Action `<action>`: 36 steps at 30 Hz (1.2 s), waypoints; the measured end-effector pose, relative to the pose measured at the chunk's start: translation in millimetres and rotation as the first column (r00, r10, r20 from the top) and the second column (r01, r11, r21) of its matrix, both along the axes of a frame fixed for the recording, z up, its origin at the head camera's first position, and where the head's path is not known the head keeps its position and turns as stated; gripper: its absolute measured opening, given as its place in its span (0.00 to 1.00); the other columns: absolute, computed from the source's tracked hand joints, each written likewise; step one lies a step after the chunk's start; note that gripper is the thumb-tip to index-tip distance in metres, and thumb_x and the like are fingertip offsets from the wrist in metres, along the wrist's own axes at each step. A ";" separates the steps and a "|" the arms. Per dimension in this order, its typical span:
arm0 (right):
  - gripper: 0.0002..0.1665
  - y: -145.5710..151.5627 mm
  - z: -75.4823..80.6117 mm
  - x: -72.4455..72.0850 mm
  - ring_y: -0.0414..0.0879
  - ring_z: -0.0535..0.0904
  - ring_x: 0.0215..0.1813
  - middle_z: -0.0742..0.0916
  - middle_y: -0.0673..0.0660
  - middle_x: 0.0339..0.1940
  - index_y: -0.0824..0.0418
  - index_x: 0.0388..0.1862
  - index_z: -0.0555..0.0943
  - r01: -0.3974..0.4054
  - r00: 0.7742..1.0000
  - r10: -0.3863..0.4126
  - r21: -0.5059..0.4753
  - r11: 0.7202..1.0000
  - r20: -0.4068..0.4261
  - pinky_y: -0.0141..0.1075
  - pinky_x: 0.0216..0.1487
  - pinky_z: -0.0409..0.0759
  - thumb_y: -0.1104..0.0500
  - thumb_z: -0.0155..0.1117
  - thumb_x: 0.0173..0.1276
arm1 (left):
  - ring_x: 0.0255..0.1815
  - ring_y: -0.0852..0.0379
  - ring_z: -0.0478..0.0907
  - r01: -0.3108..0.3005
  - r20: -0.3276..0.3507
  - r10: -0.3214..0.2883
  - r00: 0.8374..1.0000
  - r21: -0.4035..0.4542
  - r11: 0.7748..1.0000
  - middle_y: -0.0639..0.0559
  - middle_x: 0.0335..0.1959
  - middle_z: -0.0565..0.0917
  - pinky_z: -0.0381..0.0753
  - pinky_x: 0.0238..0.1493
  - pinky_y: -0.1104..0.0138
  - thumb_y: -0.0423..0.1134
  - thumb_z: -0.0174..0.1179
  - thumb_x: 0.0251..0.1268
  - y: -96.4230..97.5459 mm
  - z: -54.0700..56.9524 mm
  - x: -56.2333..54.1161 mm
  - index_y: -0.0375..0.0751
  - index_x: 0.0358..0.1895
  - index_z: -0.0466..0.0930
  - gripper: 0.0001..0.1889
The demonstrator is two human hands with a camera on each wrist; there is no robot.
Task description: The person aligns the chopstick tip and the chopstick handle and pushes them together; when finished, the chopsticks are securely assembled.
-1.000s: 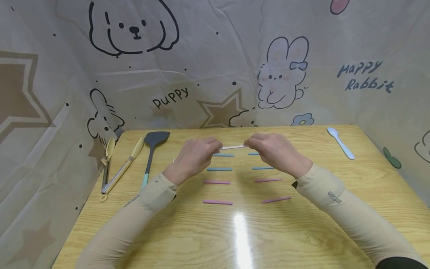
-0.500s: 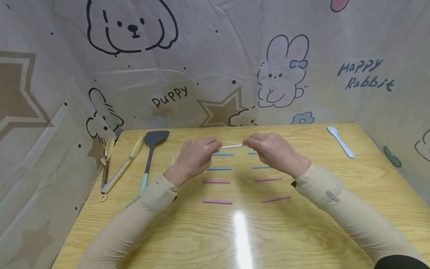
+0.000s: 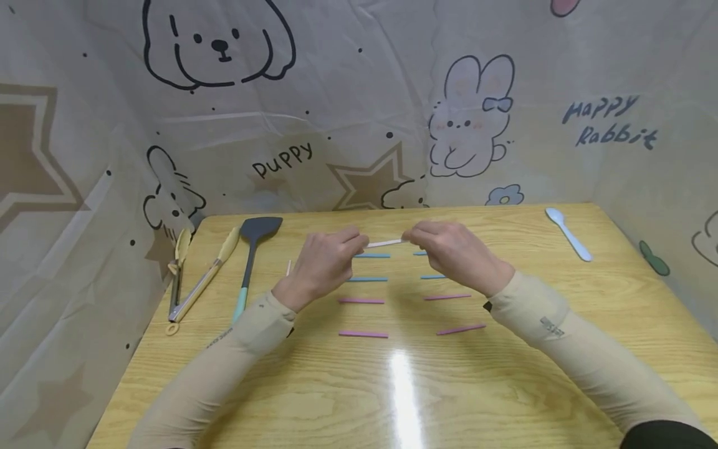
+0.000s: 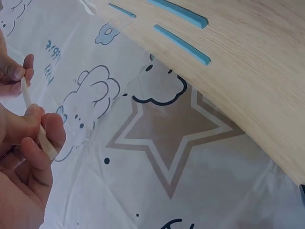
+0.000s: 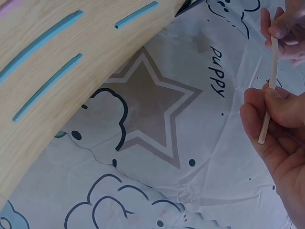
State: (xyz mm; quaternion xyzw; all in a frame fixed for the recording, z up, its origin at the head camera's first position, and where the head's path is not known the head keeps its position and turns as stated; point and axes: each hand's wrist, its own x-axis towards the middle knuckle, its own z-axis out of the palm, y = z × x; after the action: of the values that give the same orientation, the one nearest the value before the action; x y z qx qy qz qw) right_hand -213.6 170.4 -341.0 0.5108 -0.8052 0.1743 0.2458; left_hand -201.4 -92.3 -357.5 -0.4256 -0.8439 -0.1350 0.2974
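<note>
Both hands hold one thin white stick [image 3: 386, 243] level above the wooden table [image 3: 561, 293]. My left hand [image 3: 328, 260] pinches its left end between thumb and fingers, and my right hand [image 3: 449, 249] pinches its right end. The stick [image 4: 29, 107] shows in the left wrist view, and the stick [image 5: 269, 81] in the right wrist view, with fingertips on both ends. Below the hands lie two columns of flat sticks: blue sticks [image 3: 367, 279] nearer the wall and pink sticks [image 3: 363, 334] nearer me. My right hand partly hides the right column's blue ones.
Yellow tongs [image 3: 197, 280] and a dark spatula with a teal handle [image 3: 252, 255] lie at the table's left. A pale blue spoon [image 3: 568, 233] lies at the far right. A small white stick piece [image 3: 288, 268] lies by my left hand. Printed sheets wall in three sides.
None in the hands' grip; both still hold the white stick in the same place. The view has shifted slightly.
</note>
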 end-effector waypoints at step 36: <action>0.13 -34.2 3.6 11.3 0.42 0.74 0.25 0.81 0.53 0.30 0.64 0.43 0.82 0.026 0.984 0.018 0.245 0.969 -0.179 0.31 0.23 0.73 0.76 0.66 0.62 | 0.17 0.63 0.64 -0.070 0.181 0.103 0.978 -0.178 0.982 0.58 0.19 0.71 0.67 0.18 0.72 0.36 0.65 0.66 16.2 17.3 14.0 0.42 0.27 0.82 0.08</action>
State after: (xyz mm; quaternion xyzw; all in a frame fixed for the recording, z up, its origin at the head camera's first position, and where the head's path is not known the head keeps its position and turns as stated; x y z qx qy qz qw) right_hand -202.2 136.2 -337.4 0.5494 -0.7960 0.0256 0.2528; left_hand -187.3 -76.1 -340.2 -0.3976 -0.8945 -0.0891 0.1838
